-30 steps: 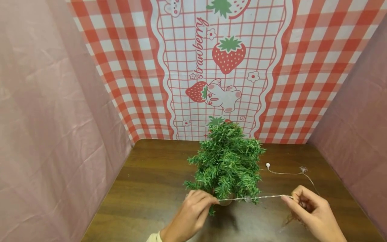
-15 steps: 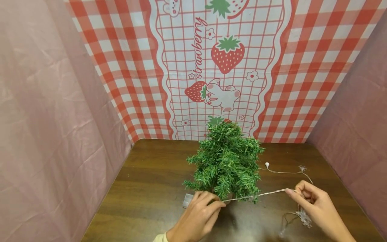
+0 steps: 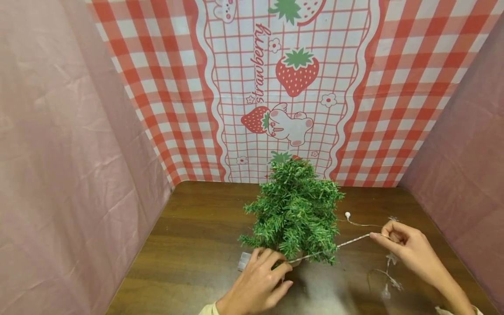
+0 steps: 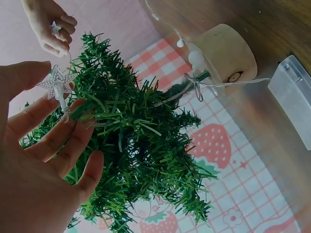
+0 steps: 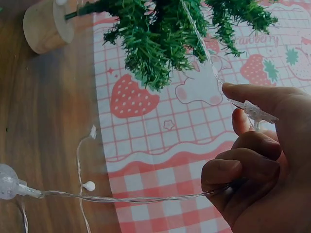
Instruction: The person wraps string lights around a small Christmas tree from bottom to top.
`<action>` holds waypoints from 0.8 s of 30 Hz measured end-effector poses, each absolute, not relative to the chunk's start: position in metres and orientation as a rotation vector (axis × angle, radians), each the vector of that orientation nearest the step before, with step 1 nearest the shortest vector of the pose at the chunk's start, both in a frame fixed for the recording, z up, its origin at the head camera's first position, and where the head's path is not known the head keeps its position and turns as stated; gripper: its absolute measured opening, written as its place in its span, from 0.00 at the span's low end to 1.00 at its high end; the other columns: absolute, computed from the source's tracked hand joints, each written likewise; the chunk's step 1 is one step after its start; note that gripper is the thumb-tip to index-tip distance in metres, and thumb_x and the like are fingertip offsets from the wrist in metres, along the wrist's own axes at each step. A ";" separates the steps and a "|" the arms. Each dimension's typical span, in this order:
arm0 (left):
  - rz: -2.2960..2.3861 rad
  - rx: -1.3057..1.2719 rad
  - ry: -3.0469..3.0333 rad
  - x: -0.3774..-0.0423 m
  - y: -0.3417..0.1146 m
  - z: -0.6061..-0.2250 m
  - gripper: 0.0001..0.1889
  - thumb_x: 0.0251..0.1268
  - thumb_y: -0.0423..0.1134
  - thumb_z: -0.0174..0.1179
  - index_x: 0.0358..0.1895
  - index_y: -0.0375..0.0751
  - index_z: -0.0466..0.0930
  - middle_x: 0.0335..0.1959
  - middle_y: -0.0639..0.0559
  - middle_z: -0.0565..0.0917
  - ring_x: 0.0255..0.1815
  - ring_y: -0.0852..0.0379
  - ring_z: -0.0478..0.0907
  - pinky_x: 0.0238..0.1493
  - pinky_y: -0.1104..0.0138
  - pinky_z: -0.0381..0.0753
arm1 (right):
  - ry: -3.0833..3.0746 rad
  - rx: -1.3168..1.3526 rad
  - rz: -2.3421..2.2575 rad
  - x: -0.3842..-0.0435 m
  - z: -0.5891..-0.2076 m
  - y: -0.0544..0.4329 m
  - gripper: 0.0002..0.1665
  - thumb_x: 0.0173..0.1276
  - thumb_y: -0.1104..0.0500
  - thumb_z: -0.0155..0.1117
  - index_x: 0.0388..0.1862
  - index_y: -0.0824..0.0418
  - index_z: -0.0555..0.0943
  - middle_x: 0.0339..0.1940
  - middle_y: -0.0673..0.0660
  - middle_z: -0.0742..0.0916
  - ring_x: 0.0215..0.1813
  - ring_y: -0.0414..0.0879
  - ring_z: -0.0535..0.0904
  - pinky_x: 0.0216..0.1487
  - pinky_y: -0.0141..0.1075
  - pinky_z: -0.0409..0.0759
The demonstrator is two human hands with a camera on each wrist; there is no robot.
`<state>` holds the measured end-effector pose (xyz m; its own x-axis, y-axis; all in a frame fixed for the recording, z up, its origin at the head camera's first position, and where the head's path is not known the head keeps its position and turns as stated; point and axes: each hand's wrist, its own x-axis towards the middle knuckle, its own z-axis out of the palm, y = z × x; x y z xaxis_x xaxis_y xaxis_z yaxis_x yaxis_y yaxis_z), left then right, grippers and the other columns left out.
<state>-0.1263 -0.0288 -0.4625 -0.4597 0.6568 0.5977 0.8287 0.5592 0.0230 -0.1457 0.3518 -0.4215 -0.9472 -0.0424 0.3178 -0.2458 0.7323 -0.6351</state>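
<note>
I worry that the light string point(image 3: 354, 241), which the right hand point(image 3: 411, 250) pinches in front of the green tree point(image 3: 295, 210), could slip away if pulled hard, because the left hand point(image 3: 260, 278) has loose fingers beside the star light point(image 4: 57, 86).

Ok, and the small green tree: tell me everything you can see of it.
The tree is a bushy artificial one, its green needles looking like plastic. It stands upright on the table, its trunk set in a round base that looks wooden. The light string loops at the trunk and runs in among the branches; the left hand is at the lower front ones, contact unclear.
</note>
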 end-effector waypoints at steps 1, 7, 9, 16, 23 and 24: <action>-0.428 -1.189 -2.259 -0.126 -0.029 -0.463 0.09 0.66 0.49 0.64 0.44 0.52 0.84 0.45 0.58 0.81 0.49 0.60 0.75 0.52 0.61 0.73 | -2.657 0.237 1.028 -0.149 -0.421 0.353 0.14 0.66 0.53 0.71 0.28 0.52 0.75 0.16 0.46 0.68 0.17 0.38 0.64 0.20 0.34 0.63; -0.458 -1.150 -2.188 -0.128 -0.031 -0.463 0.09 0.61 0.47 0.68 0.42 0.51 0.84 0.46 0.57 0.80 0.47 0.59 0.76 0.53 0.59 0.75 | -2.688 0.290 1.043 -0.164 -0.418 0.355 0.12 0.67 0.52 0.71 0.30 0.52 0.77 0.16 0.46 0.71 0.19 0.37 0.66 0.18 0.34 0.65; -0.474 -1.127 -2.165 -0.129 -0.032 -0.462 0.08 0.61 0.45 0.68 0.41 0.51 0.83 0.45 0.56 0.80 0.47 0.58 0.76 0.52 0.59 0.75 | -2.704 0.304 1.063 -0.167 -0.419 0.356 0.11 0.67 0.52 0.71 0.31 0.53 0.77 0.17 0.47 0.72 0.19 0.38 0.66 0.18 0.34 0.66; -0.483 -1.051 -2.184 -0.129 -0.029 -0.465 0.07 0.62 0.43 0.67 0.41 0.51 0.81 0.46 0.55 0.79 0.49 0.56 0.75 0.51 0.58 0.74 | -2.699 0.315 1.030 -0.172 -0.424 0.360 0.13 0.68 0.53 0.70 0.30 0.54 0.75 0.18 0.47 0.72 0.19 0.36 0.66 0.18 0.33 0.64; -0.533 -1.018 -2.229 -0.132 -0.024 -0.470 0.07 0.65 0.41 0.64 0.44 0.49 0.82 0.48 0.52 0.80 0.50 0.53 0.75 0.51 0.57 0.74 | -2.709 0.257 0.920 -0.176 -0.428 0.363 0.18 0.71 0.50 0.66 0.26 0.54 0.71 0.17 0.45 0.67 0.19 0.35 0.62 0.20 0.33 0.61; -0.521 -1.016 -2.233 -0.132 -0.024 -0.471 0.07 0.64 0.41 0.65 0.45 0.49 0.82 0.49 0.51 0.80 0.50 0.53 0.75 0.51 0.57 0.74 | -2.715 0.246 0.894 -0.177 -0.428 0.363 0.18 0.71 0.50 0.66 0.25 0.54 0.71 0.16 0.46 0.67 0.19 0.35 0.62 0.19 0.33 0.60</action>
